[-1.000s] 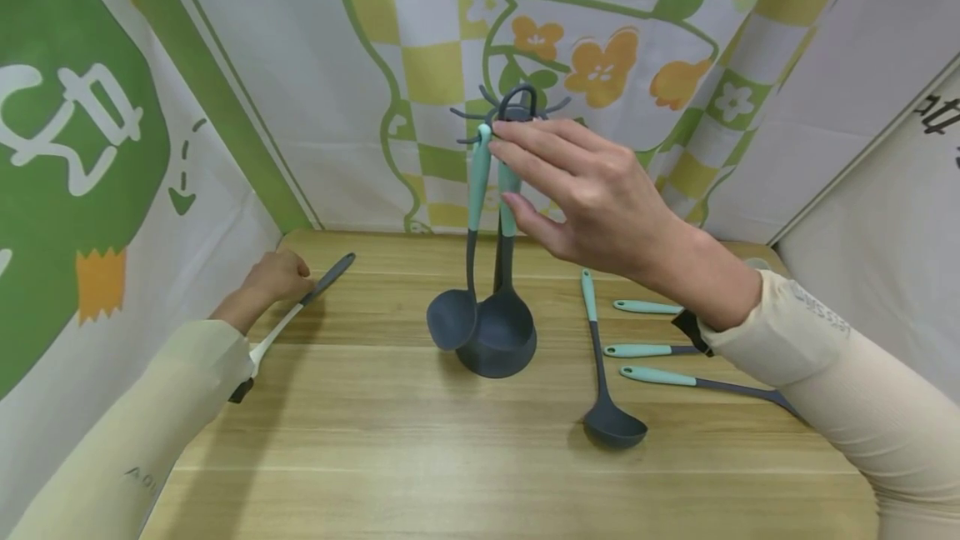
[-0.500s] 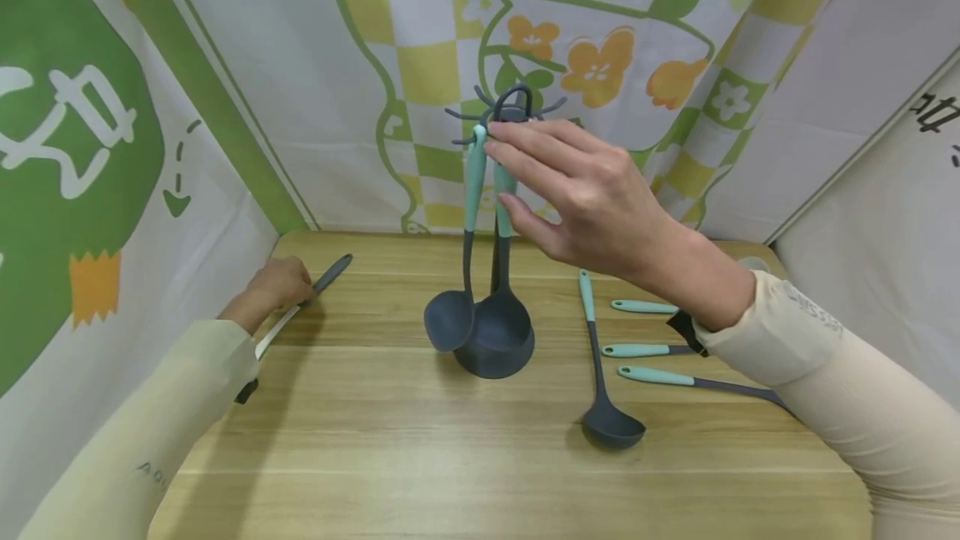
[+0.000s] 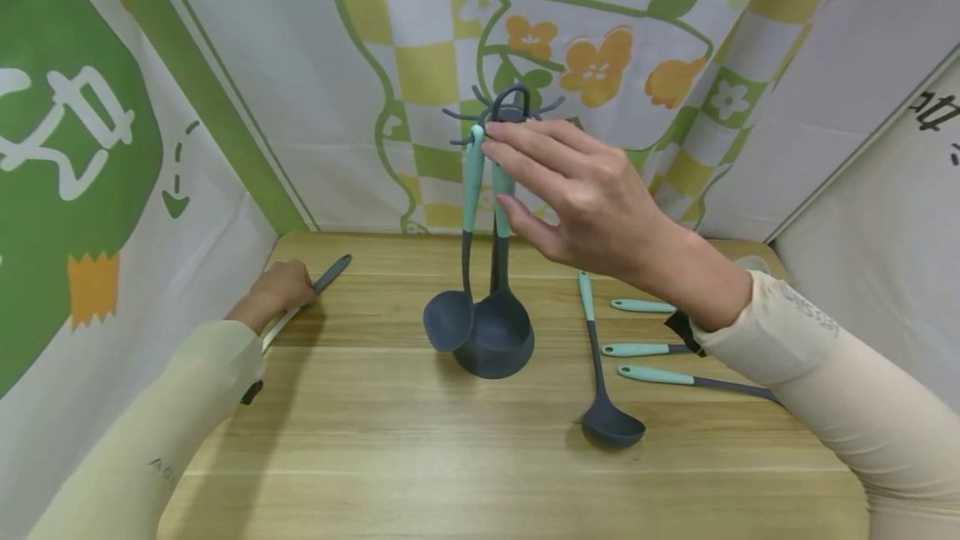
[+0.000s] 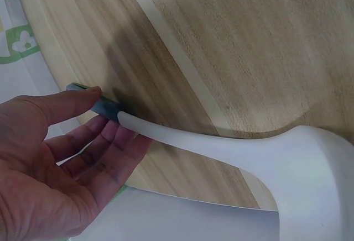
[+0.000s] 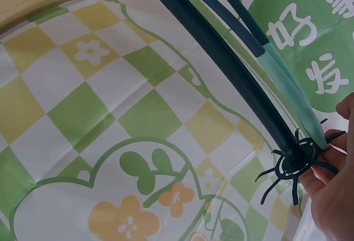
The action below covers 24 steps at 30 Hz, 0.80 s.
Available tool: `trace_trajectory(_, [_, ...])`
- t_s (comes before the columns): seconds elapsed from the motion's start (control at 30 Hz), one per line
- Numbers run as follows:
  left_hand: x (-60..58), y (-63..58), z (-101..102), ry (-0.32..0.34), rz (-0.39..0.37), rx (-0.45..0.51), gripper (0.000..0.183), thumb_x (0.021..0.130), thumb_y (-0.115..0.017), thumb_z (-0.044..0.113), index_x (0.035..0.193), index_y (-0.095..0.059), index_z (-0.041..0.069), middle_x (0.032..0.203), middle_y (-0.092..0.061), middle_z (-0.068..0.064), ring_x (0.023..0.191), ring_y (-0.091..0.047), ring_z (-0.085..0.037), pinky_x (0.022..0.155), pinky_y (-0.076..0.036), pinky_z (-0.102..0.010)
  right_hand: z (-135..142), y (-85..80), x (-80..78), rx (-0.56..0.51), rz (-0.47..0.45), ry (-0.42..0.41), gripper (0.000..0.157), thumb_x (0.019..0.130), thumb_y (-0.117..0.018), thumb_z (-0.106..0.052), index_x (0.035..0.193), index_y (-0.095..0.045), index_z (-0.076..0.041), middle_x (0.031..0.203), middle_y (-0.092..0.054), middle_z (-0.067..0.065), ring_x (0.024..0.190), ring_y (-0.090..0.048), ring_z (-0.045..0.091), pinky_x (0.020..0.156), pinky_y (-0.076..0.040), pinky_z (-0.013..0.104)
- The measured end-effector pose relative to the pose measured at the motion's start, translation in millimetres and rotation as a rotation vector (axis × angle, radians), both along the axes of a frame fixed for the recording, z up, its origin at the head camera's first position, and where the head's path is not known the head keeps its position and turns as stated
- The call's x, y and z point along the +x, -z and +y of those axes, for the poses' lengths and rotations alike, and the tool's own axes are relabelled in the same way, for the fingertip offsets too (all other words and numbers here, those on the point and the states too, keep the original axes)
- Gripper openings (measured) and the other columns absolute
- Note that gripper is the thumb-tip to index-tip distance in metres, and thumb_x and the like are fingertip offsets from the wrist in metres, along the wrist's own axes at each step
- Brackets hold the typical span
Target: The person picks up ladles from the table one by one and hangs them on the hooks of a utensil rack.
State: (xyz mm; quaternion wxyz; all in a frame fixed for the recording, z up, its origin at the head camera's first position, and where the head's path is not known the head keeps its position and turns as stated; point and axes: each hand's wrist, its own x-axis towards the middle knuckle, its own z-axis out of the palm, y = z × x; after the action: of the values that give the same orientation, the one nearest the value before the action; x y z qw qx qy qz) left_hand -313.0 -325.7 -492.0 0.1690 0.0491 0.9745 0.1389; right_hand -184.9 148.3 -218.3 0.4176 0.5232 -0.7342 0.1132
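At the table's left, my left hand (image 3: 283,288) holds the dark grey handle (image 4: 105,107) of a white utensil (image 4: 221,147) low over the wood. Its thumb lies on top of the handle with the fingers beneath; the head is cut off in the left wrist view. In the middle stands a dark utensil stand (image 3: 491,363) with hooks around its top. Two ladles with mint handles hang there, a left one (image 3: 447,321) and a right one (image 3: 504,319). My right hand (image 3: 581,190) touches the handle tops at the hooks (image 5: 298,163), fingers nearly straight, thumb beside the right ladle's handle.
Another mint-handled ladle (image 3: 611,425) lies on the table right of the stand. Beyond it lie several mint-handled utensils, one nearer me (image 3: 660,376), their heads hidden by my right arm. A patterned cloth (image 3: 420,73) backs the wooden table (image 3: 420,473).
My left hand has moved slightly right and settled over the white utensil's handle, covering more of it. My right hand stays at the stand. The head view has shifted a little.
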Motion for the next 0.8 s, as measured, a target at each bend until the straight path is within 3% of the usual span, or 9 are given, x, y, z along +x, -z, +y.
trace_trajectory(0.13, [-2.5,1.0,1,-0.014,-0.034,-0.008,0.035,0.083,-0.071,0.014,0.111,-0.072,-0.007,0.105,-0.071,-0.026,0.078,-0.062,-0.034,0.063,-0.053,-0.041,0,0.4,-0.2,0.003,0.002,0.002,0.041,0.096,-0.077,-0.012,0.132,-0.069,0.006,0.136,-0.069,0.023,0.116,-0.068,0.041,0.102,-0.058,0.050])
trace_trajectory(0.33, [-7.1,6.5,2,-0.028,-0.012,-0.059,0.021,0.080,-0.072,0.014,0.095,-0.072,-0.001,0.090,-0.069,-0.017,0.078,-0.060,-0.036,0.066,-0.051,-0.047,0,0.3,-0.2,-0.001,0.001,0.000,0.041,0.096,-0.076,-0.011,0.132,-0.069,0.006,0.136,-0.069,0.023,0.116,-0.069,0.040,0.103,-0.058,0.050])
trace_trajectory(0.47, [3.4,-6.4,11,-0.033,-0.024,-0.070,0.016,0.082,-0.072,0.013,0.092,-0.068,0.001,0.089,-0.066,-0.016,0.082,-0.060,-0.039,0.070,-0.052,-0.049,0,0.4,-0.4,-0.005,0.002,-0.002,0.041,0.095,-0.077,-0.011,0.132,-0.069,0.006,0.136,-0.069,0.023,0.117,-0.069,0.040,0.103,-0.058,0.049])
trace_trajectory(0.53, [16.4,-24.7,21,-0.033,-0.048,-0.060,0.019,0.085,-0.071,0.009,0.098,-0.066,-0.004,0.093,-0.067,-0.020,0.084,-0.061,-0.041,0.072,-0.054,-0.051,0,0.7,-0.5,-0.007,0.002,-0.005,0.041,0.095,-0.077,-0.010,0.132,-0.069,0.006,0.136,-0.069,0.023,0.116,-0.069,0.040,0.103,-0.058,0.049])
trace_trajectory(0.67, [34.4,-46.9,37,-0.045,-0.047,-0.073,0.020,0.088,-0.066,0.005,0.102,-0.062,-0.009,0.095,-0.065,-0.024,0.084,-0.061,-0.039,0.074,-0.056,-0.052,-1,1.4,-0.4,-0.013,-0.001,-0.009,0.042,0.093,-0.078,-0.009,0.132,-0.069,0.006,0.136,-0.069,0.023,0.116,-0.069,0.040,0.102,-0.058,0.049])
trace_trajectory(0.8, [41.5,-55.2,43,-0.036,-0.042,-0.071,0.019,0.089,-0.064,0.005,0.101,-0.060,-0.009,0.094,-0.064,-0.023,0.083,-0.060,-0.039,0.075,-0.055,-0.053,0,1.5,-0.6,-0.017,-0.003,-0.008,0.041,0.094,-0.077,-0.009,0.132,-0.069,0.006,0.136,-0.069,0.023,0.116,-0.069,0.040,0.102,-0.058,0.049])
